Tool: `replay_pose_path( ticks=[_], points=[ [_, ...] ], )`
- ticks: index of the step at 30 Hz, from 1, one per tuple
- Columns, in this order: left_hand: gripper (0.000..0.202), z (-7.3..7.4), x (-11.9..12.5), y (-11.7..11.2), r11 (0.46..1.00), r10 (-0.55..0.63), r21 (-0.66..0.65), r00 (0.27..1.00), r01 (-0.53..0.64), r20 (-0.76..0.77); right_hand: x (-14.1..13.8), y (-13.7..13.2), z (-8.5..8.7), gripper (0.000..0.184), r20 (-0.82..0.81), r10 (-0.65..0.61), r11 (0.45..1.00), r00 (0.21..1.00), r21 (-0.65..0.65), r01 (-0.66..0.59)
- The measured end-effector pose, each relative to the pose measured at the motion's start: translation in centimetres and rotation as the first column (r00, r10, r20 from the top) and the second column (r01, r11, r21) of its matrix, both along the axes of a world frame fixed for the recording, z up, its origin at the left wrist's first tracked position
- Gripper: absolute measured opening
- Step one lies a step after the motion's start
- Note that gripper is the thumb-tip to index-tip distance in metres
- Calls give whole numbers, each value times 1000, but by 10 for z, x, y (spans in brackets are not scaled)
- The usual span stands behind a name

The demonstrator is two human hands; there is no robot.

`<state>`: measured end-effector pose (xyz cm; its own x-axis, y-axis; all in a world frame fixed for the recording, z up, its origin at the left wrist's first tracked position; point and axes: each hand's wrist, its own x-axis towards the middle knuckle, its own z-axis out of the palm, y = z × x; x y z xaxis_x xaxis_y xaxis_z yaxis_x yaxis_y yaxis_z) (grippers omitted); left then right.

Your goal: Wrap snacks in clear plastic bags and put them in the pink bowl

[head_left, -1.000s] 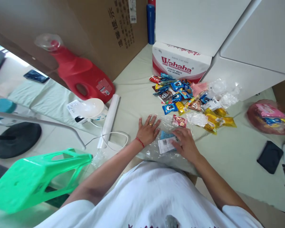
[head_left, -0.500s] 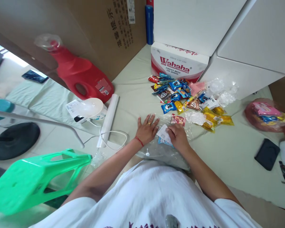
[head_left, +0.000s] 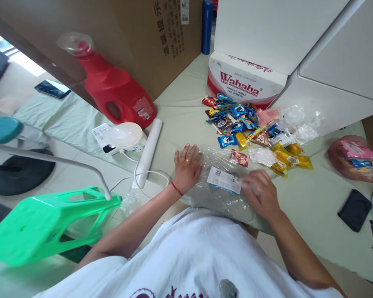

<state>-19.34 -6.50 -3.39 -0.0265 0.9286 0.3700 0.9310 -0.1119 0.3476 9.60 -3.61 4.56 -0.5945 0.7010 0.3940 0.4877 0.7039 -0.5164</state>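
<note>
A clear plastic bag (head_left: pixel 217 203) lies spread on the cloth-covered table close to my body. My left hand (head_left: pixel 187 169) rests flat on its left side, fingers spread, a ring and a red string bracelet on it. On the bag is a white label (head_left: pixel 224 179) with a barcode, with a bit of a blue packet showing beneath. Just right of the label is my right hand (head_left: pixel 262 193), its curled fingers blurred by motion; whether they touch or pinch anything I cannot tell. A small red packet (head_left: pixel 239 158) sits at the bag's far edge.
Beyond the bag is a pile of snack packets (head_left: pixel 238 120) before a Wahaha carton (head_left: pixel 247 80). A red jug (head_left: pixel 118 93), a paper cup (head_left: pixel 132 136) and a white tube (head_left: pixel 147 153) stand or lie left. A green stool (head_left: pixel 43 223) is lower left; a black wallet-like item (head_left: pixel 354 210) lies right.
My right hand has moved right, off the label, leaving more of it uncovered. My left hand stays flat on the bag. The whole view has shifted slightly.
</note>
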Motion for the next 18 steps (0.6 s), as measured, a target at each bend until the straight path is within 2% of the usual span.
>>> replay_pose_path(
  ticks=[1, 3, 5, 6, 8, 10, 12, 13, 15, 18],
  points=[
    [36, 2, -3, -6, 997, -1, 83, 1000, -1, 25, 13, -11, 0, 22, 32, 69, 998, 997, -2, -69],
    [31, 8, -7, -18, 967, -60, 252, 995, 39, 77, 33, -35, -9, 40, 157, 167, 986, 973, -6, -168],
    [32, 17, -9, -28, 917, -222, 359, 971, 176, 91, 43, -56, -28, 47, 288, 179, 982, 941, 10, -189],
    [34, 22, -9, -31, 889, -334, 359, 939, 284, 85, 44, -63, -37, 41, 333, 164, 983, 929, 23, -182],
    [41, 31, -10, -36, 810, -565, 254, 820, 529, 90, 45, -70, -50, 24, 356, 129, 986, 926, 51, -157],
    [50, 37, -13, -38, 685, -726, 83, 671, 724, 150, 43, -66, -52, 19, 318, 104, 991, 942, 45, -124],
    [59, 39, -19, -41, 584, -788, -45, 580, 810, 208, 41, -54, -45, 18, 263, 114, 994, 958, -26, -111],
    [63, 38, -23, -43, 561, -796, -89, 566, 823, 214, 40, -46, -39, 18, 236, 125, 991, 964, -84, -108],
    [66, 34, -29, -48, 565, -795, -140, 582, 813, 169, 38, -28, -26, 21, 191, 150, 971, 970, -212, -108],
    [61, 21, -31, -54, 624, -777, -117, 629, 773, 12, 31, -2, -13, 26, 163, 147, 933, 976, -351, -81]
  ],
)
